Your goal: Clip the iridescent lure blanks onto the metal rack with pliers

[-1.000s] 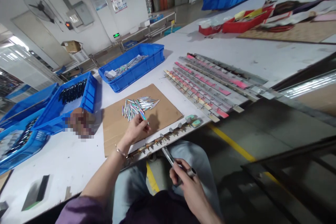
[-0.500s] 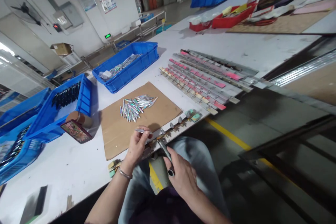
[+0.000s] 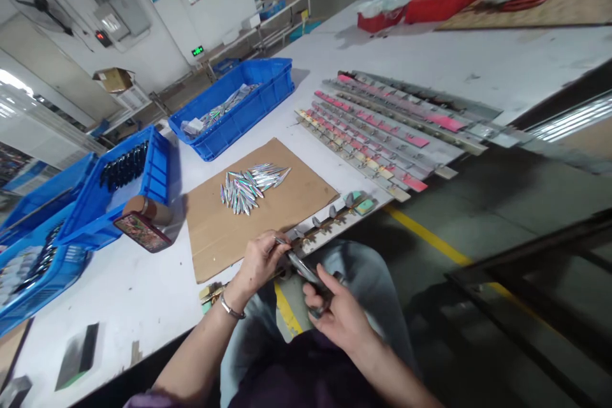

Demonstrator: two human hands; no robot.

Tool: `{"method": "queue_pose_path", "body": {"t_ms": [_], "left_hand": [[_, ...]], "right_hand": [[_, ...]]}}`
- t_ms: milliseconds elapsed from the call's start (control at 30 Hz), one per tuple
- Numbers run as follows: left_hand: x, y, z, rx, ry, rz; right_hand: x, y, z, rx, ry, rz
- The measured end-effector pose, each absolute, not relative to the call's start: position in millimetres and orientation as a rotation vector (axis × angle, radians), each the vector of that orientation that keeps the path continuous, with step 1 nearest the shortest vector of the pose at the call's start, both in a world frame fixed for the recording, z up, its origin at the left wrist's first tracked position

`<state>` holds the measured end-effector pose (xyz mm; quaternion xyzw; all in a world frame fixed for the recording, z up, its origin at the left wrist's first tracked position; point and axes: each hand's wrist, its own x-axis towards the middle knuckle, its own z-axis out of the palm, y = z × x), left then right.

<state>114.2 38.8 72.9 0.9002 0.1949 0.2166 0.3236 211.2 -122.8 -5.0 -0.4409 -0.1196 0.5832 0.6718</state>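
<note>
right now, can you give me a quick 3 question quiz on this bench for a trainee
1. True or false: the loose shiny pieces lie on the cardboard sheet.
2. Which hand grips the slim metal tool? A left hand B right hand
3. Fill in: the clip rail that both hands work at lies along the table's ____ edge.

Key: 1 true; 2 B; 3 near

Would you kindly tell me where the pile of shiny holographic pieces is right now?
In the head view, the pile of holographic pieces lies left of centre on the cardboard sheet, just in front of the blue bin and beyond the left hand.
</note>
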Motion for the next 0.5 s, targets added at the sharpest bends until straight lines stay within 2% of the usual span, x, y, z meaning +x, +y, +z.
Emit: {"method": "queue_pose_path", "body": {"t_ms": [67,100,233,300,367,500], "left_hand": [[114,37,71,2.352,0.505,0.604],[114,37,70,2.347,0.503,0.614],[114,35,69,2.348,0.510,0.597],[114,35,70,2.352,0.507,0.595],[114,36,70,2.358,0.499,0.606],[114,35,72,2.375,0.517,0.586]], "right_hand": [[211,-123,-7,-0.908,-0.175,1.400],[212,-125,-8,-0.980,-0.200,1.340],[219,-137,0,-1.576,-0.695,0.717],[223,-140,4,-1.714,-0.900,0.542],[224,-137,5,-1.580,-0.798,0.739],[216,-125,-5,-1.020,-0.378,1.295]]}}
